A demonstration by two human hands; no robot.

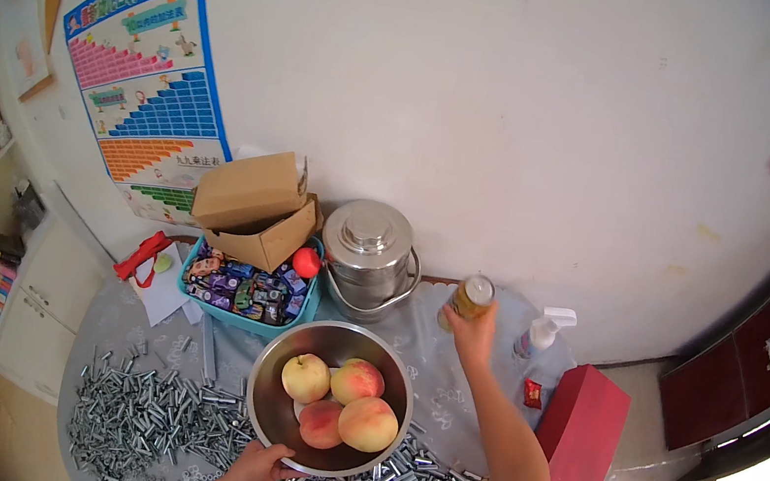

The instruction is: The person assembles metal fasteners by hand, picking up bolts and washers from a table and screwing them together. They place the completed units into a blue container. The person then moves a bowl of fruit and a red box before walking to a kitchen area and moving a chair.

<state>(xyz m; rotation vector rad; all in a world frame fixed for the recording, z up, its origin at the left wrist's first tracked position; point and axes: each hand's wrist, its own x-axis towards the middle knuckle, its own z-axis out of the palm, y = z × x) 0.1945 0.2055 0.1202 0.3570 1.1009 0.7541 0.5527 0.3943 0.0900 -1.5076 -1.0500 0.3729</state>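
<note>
A steel bowl [340,338] with several peaches [367,424] in it is in the middle, over a heap of small metal tubes. My left hand [261,467] closes on the bowl's near rim, thumb at the edge and the other fingers partly hidden beneath it. Farther off to the right, my right hand [475,332] is wrapped around an upright drink can [473,296] with a silver top and a yellowish side. The can is at the far side of the table; whether its base touches the tabletop, I cannot tell.
Behind the bowl stands a lidded steel pail [366,256]. To its left, a teal basket [239,319] holds packaged snacks below a cardboard box [252,196]. On the right are a spray bottle [543,332] and a red box [578,434]. Metal tubes [149,419] cover the near tabletop.
</note>
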